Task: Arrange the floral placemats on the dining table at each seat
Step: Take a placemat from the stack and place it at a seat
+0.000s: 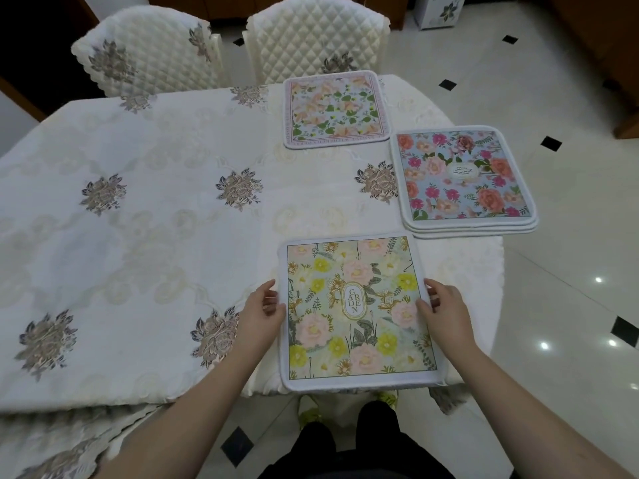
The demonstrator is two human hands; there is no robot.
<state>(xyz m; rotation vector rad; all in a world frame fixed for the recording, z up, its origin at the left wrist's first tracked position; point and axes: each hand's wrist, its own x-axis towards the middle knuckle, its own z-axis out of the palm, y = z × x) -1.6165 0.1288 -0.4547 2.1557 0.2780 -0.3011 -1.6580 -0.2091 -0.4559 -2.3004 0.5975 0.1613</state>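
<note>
Hands frame the nearest mat: the left hand (264, 311) rests against the left edge of a square placemat printed with yellow and pink flowers and an oval label reading GARDEN (359, 311), and the right hand (444, 311) meets its right edge, thumb lying on the printed face. Both hands are loosely curled around the mat's white border; whether they pinch it or merely press on it cannot be told. This mat lies flat at the near edge of the dining table, its near side reaching the table's rim.

The table wears a cream embroidered tablecloth with brownish flower motifs (138, 236). Far across it, in front of the right-hand chair, lies a single square placemat with peach blossoms and green leaves inside a pink lettered border (333, 110). To the right, near the rounded right end of the table, sits a stack of square placemats topped by a blue one with red and pink roses (463, 174); white edges of the mats beneath show along its near side.

Two chairs with cream quilted covers (318, 39) stand at the far side. Glossy pale floor tiles with small black diamond insets (553, 271) surround the table, and the person's dark trousers (345, 451) show below the near edge.
</note>
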